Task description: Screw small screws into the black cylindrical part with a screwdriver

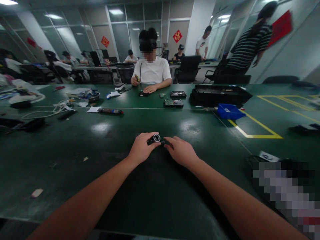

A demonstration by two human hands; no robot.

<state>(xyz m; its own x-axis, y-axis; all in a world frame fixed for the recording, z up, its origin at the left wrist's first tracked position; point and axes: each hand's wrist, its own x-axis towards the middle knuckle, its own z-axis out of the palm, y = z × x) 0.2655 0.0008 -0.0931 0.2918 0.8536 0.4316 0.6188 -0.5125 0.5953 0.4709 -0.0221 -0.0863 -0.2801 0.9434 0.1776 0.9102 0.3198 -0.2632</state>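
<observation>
My left hand point(142, 146) is closed around a small black tube with a bright silver ring at its end point(156, 138); it looks like a flashlight head, and the ring faces me. Just to the right, my right hand point(180, 150) pinches a small dark piece point(163, 142) between thumb and fingers, close beside the tube. That piece is too small to name, and I cannot tell whether it touches the tube. Both hands are low over the dark green table point(155, 200), near its middle.
Across the table a person in a white shirt point(152, 70) handles a small dark part. Opened drive-like devices point(173, 103), a black tray point(221, 95) and a blue bin point(230, 111) stand ahead right. An electric screwdriver point(110, 111) and a white cable point(41, 115) lie left.
</observation>
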